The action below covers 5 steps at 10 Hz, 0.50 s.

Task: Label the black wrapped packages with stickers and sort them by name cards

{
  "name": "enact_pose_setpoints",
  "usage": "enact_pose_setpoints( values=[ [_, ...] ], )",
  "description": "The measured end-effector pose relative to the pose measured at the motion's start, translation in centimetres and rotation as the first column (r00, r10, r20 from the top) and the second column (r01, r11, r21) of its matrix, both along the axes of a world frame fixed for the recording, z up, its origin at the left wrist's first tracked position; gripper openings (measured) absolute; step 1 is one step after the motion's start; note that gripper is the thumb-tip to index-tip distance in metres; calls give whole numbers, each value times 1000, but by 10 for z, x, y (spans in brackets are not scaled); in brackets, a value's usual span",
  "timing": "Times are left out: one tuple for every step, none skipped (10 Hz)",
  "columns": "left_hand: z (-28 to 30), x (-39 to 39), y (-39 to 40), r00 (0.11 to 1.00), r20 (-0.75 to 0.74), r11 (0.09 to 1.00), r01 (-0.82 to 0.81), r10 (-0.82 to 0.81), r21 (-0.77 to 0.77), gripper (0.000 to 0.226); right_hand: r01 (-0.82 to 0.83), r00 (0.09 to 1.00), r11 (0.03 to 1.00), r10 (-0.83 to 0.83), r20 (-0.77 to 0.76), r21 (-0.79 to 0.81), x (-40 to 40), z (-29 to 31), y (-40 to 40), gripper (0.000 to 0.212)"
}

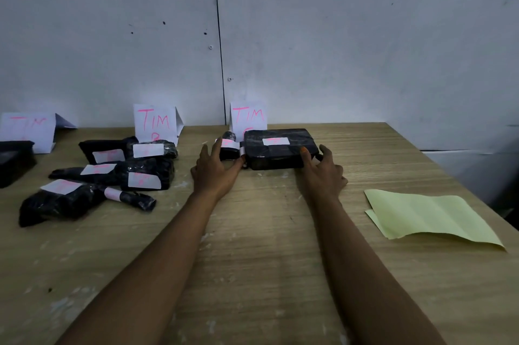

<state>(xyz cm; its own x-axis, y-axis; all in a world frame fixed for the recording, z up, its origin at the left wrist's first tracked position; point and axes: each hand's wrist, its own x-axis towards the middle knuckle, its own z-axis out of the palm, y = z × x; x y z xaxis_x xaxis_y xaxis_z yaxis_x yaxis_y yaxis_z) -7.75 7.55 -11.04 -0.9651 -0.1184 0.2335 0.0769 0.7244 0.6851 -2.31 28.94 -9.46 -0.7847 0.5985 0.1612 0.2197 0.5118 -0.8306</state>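
Lying between both hands' grip: package

Dim, cool, even light; no strong source visible. The pale grey panelled wall reads bluish and slightly noisy. The light wood-grain table shows only faint, soft shadows beside the forearms. Small glints on the black plastic-wrapped packages. Pink lettering on the white folded name cards is soft, washed out at far left. Wide-angle bend curves the table's right edge; corners smeared.
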Motion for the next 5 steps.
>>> enact_pose_setpoints(
  values=[
    [1,11,0,1000,-17,996,0,1,90,81,29,998,1000,-29,-51,-5,1,-1,1,65],
    [1,24,-2,999,-40,992,0,5,124,79,97,986,995,-94,-139,13,4,0,-2,56],
    [-2,36,-6,999,-46,991,-1,7,134,76,132,969,989,-114,-221,65,13,2,-10,44],
    [-1,51,-9,1000,-8,983,4,-3,181,71,98,974,991,-77,-211,89,23,2,-18,37],
    [0,65,-9,999,19,974,22,-27,226,63,36,968,990,-1,-250,137,30,3,-27,31]
  ],
)
